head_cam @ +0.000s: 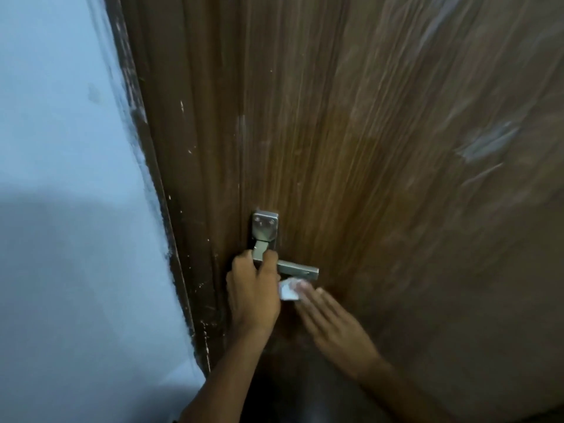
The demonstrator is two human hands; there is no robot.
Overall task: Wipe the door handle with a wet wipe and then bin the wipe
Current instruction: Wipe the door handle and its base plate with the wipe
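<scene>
So I'm mid-wipe on the door handle [297, 269] right now. My left hand [253, 288] is curled around the handle near its pivot, steadying it, fingers closed over the metal. My right hand [332, 319] is mostly flat and stretched out, fingers nearly straight, pressing the wet wipe [288, 290] up against the underside of the lever with the fingertips. It's more a pinned-under-the-fingers hold than a proper grab. The wipe sits scrunched at about 6 o'clock from the lever's free end, touching or just shy of it, and right at 3 o'clock of my left hand's knuckles.

I reckon this is still the wiping step, binning not started. Next move probably needs the wipe dragged along the bar, then round the top and the plate [265, 228] at 12 o'clock from my left hand, which looks untouched. My left hand covers the pivot end, so it'd have to shift for that bit to get cleaned. No bin in view, so I'll have to turn and find it.

Count: one handle, one backplate, one wipe, two hands, one brown wooden door [381, 148], pale blue wall [67, 178] over at 9 o'clock
</scene>
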